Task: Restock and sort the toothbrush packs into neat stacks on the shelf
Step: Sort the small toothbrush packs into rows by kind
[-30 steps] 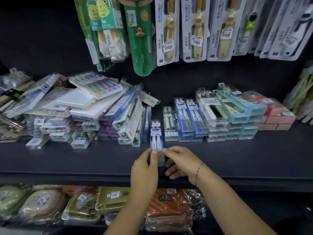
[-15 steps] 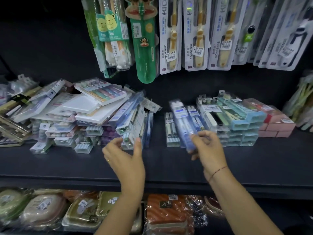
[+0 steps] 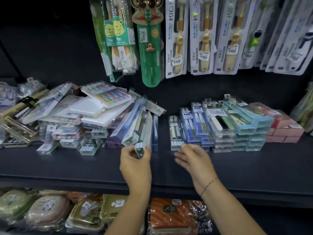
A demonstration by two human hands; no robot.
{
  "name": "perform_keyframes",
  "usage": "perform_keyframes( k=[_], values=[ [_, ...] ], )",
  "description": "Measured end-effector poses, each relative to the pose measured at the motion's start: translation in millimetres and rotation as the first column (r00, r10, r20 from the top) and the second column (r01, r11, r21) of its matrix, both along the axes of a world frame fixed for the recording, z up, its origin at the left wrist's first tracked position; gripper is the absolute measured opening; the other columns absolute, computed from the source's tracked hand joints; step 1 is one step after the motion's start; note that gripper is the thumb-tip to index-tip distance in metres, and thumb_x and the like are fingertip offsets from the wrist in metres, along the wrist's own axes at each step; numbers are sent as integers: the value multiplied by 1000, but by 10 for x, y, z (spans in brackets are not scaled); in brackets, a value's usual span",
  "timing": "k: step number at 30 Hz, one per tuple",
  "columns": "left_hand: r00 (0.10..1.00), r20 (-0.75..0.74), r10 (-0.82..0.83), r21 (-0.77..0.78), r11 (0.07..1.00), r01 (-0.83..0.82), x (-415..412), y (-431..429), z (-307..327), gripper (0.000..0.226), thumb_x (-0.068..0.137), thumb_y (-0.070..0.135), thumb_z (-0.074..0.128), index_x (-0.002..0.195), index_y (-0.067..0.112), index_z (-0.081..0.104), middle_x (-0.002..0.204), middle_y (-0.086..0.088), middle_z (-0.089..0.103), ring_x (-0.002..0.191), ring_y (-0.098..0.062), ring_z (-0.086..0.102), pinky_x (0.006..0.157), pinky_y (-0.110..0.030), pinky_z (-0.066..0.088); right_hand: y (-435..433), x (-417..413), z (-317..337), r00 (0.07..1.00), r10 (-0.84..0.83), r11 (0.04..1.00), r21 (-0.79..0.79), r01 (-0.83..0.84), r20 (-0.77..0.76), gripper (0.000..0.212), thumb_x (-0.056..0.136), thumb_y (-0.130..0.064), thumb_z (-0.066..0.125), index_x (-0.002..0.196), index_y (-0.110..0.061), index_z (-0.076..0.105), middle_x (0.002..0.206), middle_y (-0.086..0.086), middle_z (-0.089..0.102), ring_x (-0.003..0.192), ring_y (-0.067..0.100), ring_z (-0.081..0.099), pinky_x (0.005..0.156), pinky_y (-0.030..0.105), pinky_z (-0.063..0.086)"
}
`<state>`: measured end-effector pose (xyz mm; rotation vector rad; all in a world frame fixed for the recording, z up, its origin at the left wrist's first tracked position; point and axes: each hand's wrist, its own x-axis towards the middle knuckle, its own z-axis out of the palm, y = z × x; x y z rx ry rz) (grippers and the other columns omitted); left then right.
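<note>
Right hand (image 3: pixel 193 160) back from blue stack (image 3: pixel 194 126) just beyond its fingertips, fingers apart, empty; left hand (image 3: pixel 135 164) now pinches clear pack (image 3: pixel 142 141).

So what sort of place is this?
Most likely a shop's toiletries aisle: kids' toothbrushes hang above with price stickers, toothbrush packs lie stacked on a dark shelf, and wrapped goods fill the level below.

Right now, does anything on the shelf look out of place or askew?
Yes. The left heap lies jumbled, packs tilted and overlapping, unlike the squared stacks at right. The left hand grips one leaning pack.
</note>
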<state>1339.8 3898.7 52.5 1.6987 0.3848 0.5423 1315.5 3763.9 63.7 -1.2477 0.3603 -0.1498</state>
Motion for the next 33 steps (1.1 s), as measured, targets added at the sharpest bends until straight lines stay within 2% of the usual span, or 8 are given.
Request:
perform_keyframes(
  k=[4, 8, 12, 14, 17, 23, 26, 33],
  values=[
    [972, 121, -204, 203, 963, 177, -144, -91, -176, 34, 79, 10, 79, 101, 29, 61, 103, 13, 54, 93, -2, 58, 80, -12, 46, 251, 134, 41, 945, 321, 943, 110, -313, -65, 27, 96, -32, 58, 111, -10, 63, 112, 10, 70, 98, 23, 70, 81, 32, 57],
    [890, 64, -451, 233, 874, 426, -207, -19, -274, 40, 82, 1, 72, 110, 28, 64, 117, 14, 49, 105, 1, 56, 90, -14, 47, 253, 301, -25, 938, 306, 944, 183, -276, -164, 28, 94, -26, 63, 110, -4, 61, 95, 16, 71, 78, 25, 71, 70, 36, 59],
    [939, -58, -340, -1, 940, 341, -155, 84, -250, 17, 91, 13, 63, 104, 22, 57, 111, 1, 57, 101, -6, 59, 77, -16, 45, 210, 257, -133, 942, 278, 954, 170, -247, -188, 18, 95, -12, 62, 111, -5, 58, 93, 16, 69, 72, 25, 71, 59, 34, 59],
    [948, -173, -267, -211, 950, 229, -20, 119, -214, 28, 91, 31, 67, 109, 15, 53, 109, -4, 60, 98, -16, 63, 77, -24, 47, 205, 222, -153, 947, 267, 957, 166, -239, -179, 17, 94, -10, 61, 111, -6, 57, 95, 16, 69, 76, 27, 70, 62, 35, 60],
    [879, -237, -413, -503, 826, 253, 213, 125, -64, 59, 88, 41, 68, 126, 1, 50, 116, -14, 61, 95, -21, 64, 77, -26, 51, 227, 192, -160, 958, 248, 965, 126, -231, -146, 29, 91, -8, 66, 117, -6, 55, 102, 14, 69, 83, 26, 71, 66, 33, 60],
    [776, -248, -580, -863, 496, 95, 387, 172, 187, 82, 92, 50, 58, 143, -10, 33, 136, -30, 49, 117, -38, 55, 95, -41, 47, 201, 143, -192, 981, 167, 984, 83, -160, -93, 29, 87, -2, 67, 115, -6, 57, 109, 17, 67, 96, 27, 69, 72, 31, 60],
    [764, -229, -603, -910, 412, 52, 433, 267, 122, 81, 90, 53, 58, 139, -8, 39, 130, -28, 55, 100, -38, 61, 93, -43, 49, 146, 120, -215, 992, 72, 980, 191, -52, -99, 22, 93, -1, 59, 113, 6, 55, 104, 27, 65, 98, 33, 68, 68, 28, 60],
    [702, -239, -671, -885, 447, 126, 471, 207, 198, 73, 82, 37, 74, 129, -9, 42, 114, -31, 61, 99, -38, 65, 75, -44, 54, 119, 183, -149, 997, -76, 964, 253, 82, -30, 17, 95, -12, 60, 94, 5, 59, 87, 20, 68, 86, 29, 70, 73, 30, 61]
  ],
)
